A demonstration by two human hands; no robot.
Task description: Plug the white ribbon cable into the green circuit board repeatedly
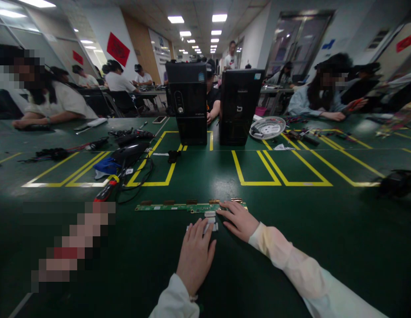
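A long, narrow green circuit board [172,207] lies crosswise on the green table in front of me. A short white ribbon cable [210,219] runs from its near edge towards me. My left hand [196,251] lies palm down over the near end of this cable, fingers stretched forward and covering part of it. Palm down as well, my right hand [240,219] rests at the right part of the board, its fingers extended and apart. The fingertips touch or hover at the board beside the cable connector; the exact contact is too small to tell.
Two black computer towers [192,106] stand ahead, with a white round basket [268,128] to their right. A red-and-black tool [106,191], a blue cloth [107,166] and black cables lie on the left. Yellow tape [261,183] marks the table. Several people sit around.
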